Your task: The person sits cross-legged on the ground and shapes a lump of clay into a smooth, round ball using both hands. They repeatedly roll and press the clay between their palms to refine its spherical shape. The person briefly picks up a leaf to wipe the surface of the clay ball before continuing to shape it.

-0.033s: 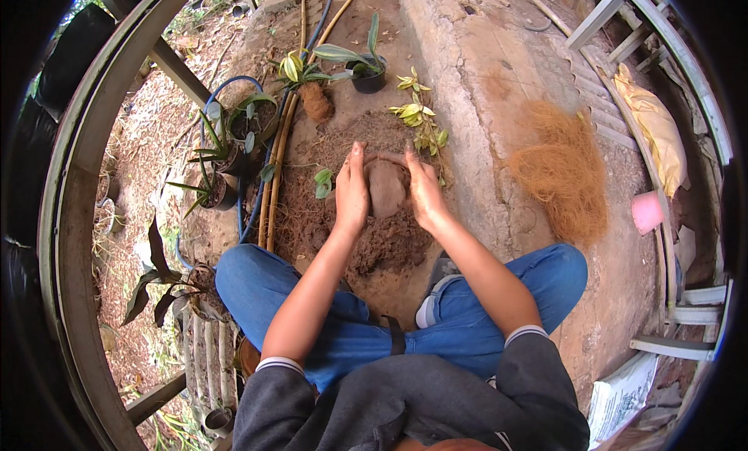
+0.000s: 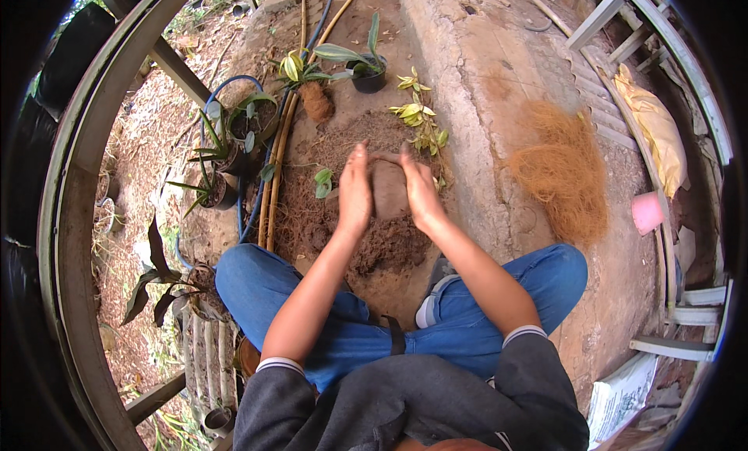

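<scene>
Between my palms is a brown, soil-smeared round thing that looks like a small pot point(image 2: 389, 192), its rim on the far side. My left hand point(image 2: 354, 192) presses its left side and my right hand point(image 2: 421, 192) its right, fingers pointing away from me. The palms cover both its sides. Loose dark soil point(image 2: 387, 247) is heaped just below it, nearer to me. A small green-leaved cutting point(image 2: 323, 183) lies left of my left hand. Beyond my right hand lies a yellow-green leafy cutting point(image 2: 421, 120).
A plant with a fibre-wrapped root ball point(image 2: 315, 102) and a black potted plant point(image 2: 368, 75) are farther off. Hoses and pipes point(image 2: 283, 147) run along the left beside potted plants point(image 2: 222, 190). Right are orange-brown coir fibre point(image 2: 561, 174), a pink pot point(image 2: 647, 212) and a yellow sack point(image 2: 653, 123).
My hands have drawn slightly closer together around the pot-like thing, the right one shifting left. Less of its rim shows, and its visible face has changed slightly.
</scene>
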A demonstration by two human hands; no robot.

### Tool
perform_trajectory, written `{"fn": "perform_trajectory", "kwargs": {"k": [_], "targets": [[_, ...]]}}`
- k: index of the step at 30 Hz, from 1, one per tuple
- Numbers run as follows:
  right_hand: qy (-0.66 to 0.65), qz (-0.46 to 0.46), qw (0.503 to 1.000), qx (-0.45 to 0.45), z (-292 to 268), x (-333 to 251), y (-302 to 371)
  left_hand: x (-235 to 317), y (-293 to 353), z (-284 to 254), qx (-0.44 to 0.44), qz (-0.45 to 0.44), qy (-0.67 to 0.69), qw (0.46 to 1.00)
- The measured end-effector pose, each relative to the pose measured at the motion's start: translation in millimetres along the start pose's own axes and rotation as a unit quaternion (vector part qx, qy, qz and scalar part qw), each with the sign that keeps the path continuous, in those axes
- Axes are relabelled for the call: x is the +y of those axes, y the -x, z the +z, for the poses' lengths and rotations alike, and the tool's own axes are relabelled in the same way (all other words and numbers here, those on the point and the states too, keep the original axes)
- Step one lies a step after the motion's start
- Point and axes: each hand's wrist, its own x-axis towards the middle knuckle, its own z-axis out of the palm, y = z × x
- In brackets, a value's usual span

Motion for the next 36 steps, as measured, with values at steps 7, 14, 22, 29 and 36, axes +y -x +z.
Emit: {"fn": "perform_trajectory", "kwargs": {"k": [7,14,22,29,36], "targets": [[-0.012,0.100,0.988,0.113,-8,55,-19,17,3,8,0.030,-0.051,-0.018,0.998],[-0.021,-0.005,0.999,-0.029,-3,11,0,35,8,-4,-0.006,-0.115,0.130,0.985],[-0.181,0.118,0.976,0.021,6,24,8,-1,-5,4,0.036,0.036,-0.161,0.986],[-0.043,0.080,0.995,0.032,9,11,10,20,-11,-8,-0.034,-0.045,0.017,0.998],[-0.212,-0.010,0.973,-0.087,-4,10,10,17,7,-2,-0.110,0.084,-0.107,0.985]]}}
